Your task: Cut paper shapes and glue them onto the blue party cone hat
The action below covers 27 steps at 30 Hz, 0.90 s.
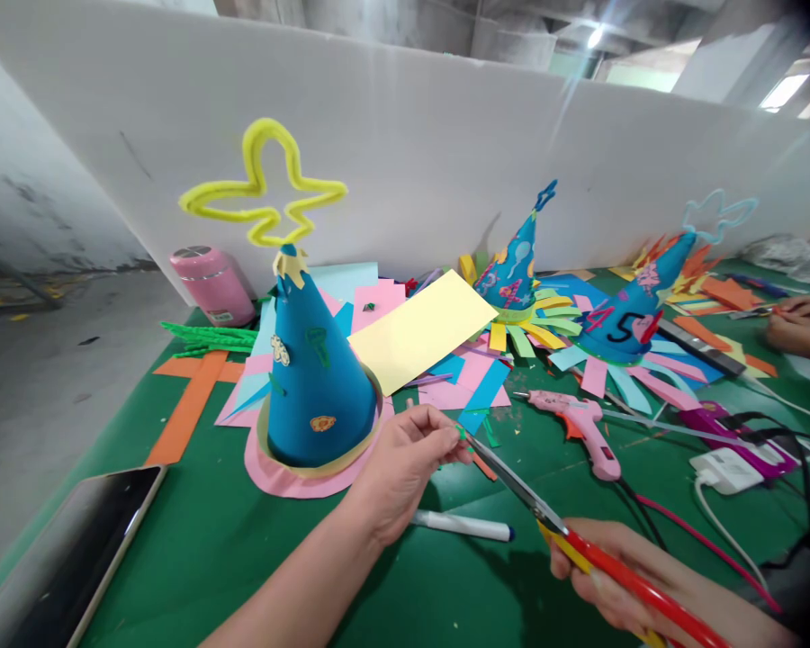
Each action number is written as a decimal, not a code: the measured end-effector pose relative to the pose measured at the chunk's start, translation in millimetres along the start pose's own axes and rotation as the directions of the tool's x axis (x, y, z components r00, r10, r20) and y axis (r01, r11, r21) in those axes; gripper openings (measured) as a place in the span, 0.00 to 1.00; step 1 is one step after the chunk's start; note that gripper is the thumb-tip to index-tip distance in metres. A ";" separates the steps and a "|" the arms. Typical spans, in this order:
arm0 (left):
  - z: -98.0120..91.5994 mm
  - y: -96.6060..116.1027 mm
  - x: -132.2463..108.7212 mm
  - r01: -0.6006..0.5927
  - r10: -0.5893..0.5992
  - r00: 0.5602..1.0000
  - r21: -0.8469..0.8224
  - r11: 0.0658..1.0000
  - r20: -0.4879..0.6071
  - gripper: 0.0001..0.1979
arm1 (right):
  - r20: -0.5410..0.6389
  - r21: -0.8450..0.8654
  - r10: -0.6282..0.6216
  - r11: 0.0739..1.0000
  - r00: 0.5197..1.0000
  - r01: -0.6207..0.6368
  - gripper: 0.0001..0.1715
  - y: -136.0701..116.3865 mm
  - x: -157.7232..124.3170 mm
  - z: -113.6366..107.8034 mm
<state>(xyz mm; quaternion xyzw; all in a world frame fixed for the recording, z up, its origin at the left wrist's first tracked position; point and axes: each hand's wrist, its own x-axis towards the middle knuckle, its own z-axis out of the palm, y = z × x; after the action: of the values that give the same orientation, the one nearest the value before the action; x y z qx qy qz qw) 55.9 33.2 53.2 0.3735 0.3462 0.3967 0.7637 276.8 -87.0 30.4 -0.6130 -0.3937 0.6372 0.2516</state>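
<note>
In my right hand (pixel 614 571) is a pair of scissors (pixel 540 508) with red and yellow handles, blades pointing up and left. My left hand (pixel 411 459) pinches a tiny green piece (pixel 460 433), which touches or nearly touches the scissor tips. Just left of that hand stands a blue cone party hat (pixel 320 378) with a pink brim, small stickers and a yellow fuzzy-wire star shape (pixel 297 186) on its tip. A white marker (pixel 463 525) with a dark blue end lies below my left hand, partly hidden by it.
A pink glue gun (pixel 577 423) lies right of centre, near a purple power strip (pixel 742 436). Two more blue cone hats (pixel 513 270) (pixel 648 297) stand behind. A yellow sheet (pixel 425 333), pink bottle (pixel 212 283) and phone (pixel 74 558) lie around. Another person's hand (pixel 803 328) is at right.
</note>
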 end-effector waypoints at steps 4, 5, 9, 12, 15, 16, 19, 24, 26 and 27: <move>-0.9 -0.9 1.2 -0.001 0.002 1.000 -0.015 1.000 0.025 0.07 | 0.106 -0.036 0.028 0.999 0.994 -0.025 0.24 -9.7 0.2 -3.9; -1.2 -1.1 1.5 0.002 -0.001 1.000 -0.021 1.000 0.030 0.07 | 0.134 -0.057 0.042 0.998 0.990 -0.035 0.24 -11.8 0.1 -5.5; -2.5 -2.2 2.2 0.024 -0.021 0.998 -0.041 0.999 0.058 0.07 | 0.186 -0.119 0.064 0.992 0.981 -0.043 0.24 -17.1 -1.5 -10.9; -3.6 -3.0 1.9 0.035 -0.031 0.996 -0.050 0.998 0.083 0.06 | 0.200 -0.133 0.057 0.991 0.978 -0.031 0.23 -18.2 -3.7 -12.4; -3.9 -3.2 1.1 0.050 -0.045 0.995 -0.048 0.998 0.091 0.06 | 0.207 -0.115 0.056 0.993 0.977 -0.032 0.23 -18.1 -5.1 -13.1; -3.9 -3.2 0.9 0.056 -0.051 0.995 -0.050 0.997 0.091 0.06 | 0.210 -0.102 0.051 0.994 0.976 -0.031 0.23 -18.1 -5.2 -13.4; -3.3 -3.7 0.9 0.068 -0.062 0.993 -0.063 0.996 0.096 0.06 | 0.213 -0.064 0.040 0.998 0.976 -0.027 0.24 -18.4 -5.4 -13.8; -2.8 -4.4 2.2 0.074 -0.066 0.992 -0.071 0.995 0.104 0.06 | 0.185 -0.072 0.057 0.996 0.981 -0.045 0.25 -20.0 -6.8 -14.0; -2.9 -3.9 2.6 0.076 -0.069 0.992 -0.066 0.995 0.105 0.06 | 0.168 -0.102 0.064 0.994 0.984 -0.047 0.25 -20.7 -7.6 -14.1; -2.8 -3.5 2.6 0.073 -0.066 0.992 -0.062 0.995 0.107 0.06 | 0.160 -0.120 0.073 0.991 0.984 -0.054 0.26 -21.2 -8.0 -14.2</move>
<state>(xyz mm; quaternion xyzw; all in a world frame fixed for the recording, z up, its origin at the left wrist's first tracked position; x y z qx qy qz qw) 56.0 34.9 48.3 0.3562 0.3054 0.3607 0.8060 288.3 -78.7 53.1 -0.5841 -0.4295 0.6694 0.1622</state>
